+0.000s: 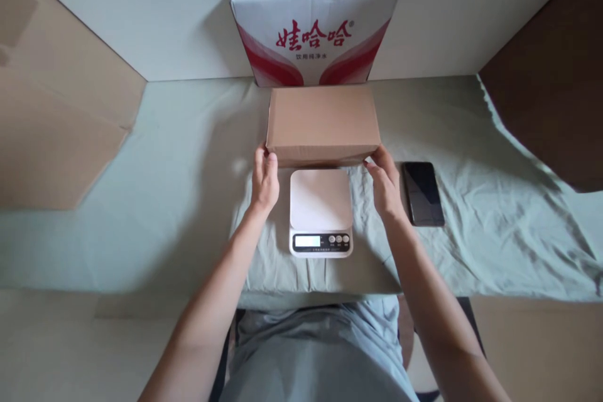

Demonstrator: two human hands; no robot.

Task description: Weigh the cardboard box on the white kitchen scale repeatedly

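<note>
A plain brown cardboard box (323,124), closed, lies on the pale green cloth (179,201) that covers the table, directly behind a small white kitchen scale (321,212). The left hand (264,179) has its fingertips against the box's near left corner; the right hand (385,183) touches the near right corner. Both hands are spread loosely, fingers apart and pressing the box's edges rather than wrapped around it. I cannot tell whether the box is lifted off the cloth or only steadied.

Observed hazards, as judgements:

1. The hold is at the two near corners only. If the box is raised from there, its far side may sag and it may slip out between the fingertips.
2. The scale sits just under the wrists. A dropped or dragged box may strike the platform or shove the scale toward the table's near edge.
3. The box is wider than the scale platform. Placed off-centre it may tip, or rest partly on the cloth.
4. The cloth is rumpled around the scale, so the scale may not sit level.
5. A black phone (423,193) lies face up just beside the right hand; an outward sweep of that wrist may knock it.

Behind the box stands a white carton with red Chinese lettering (315,34), close enough to block any backward push.
</note>
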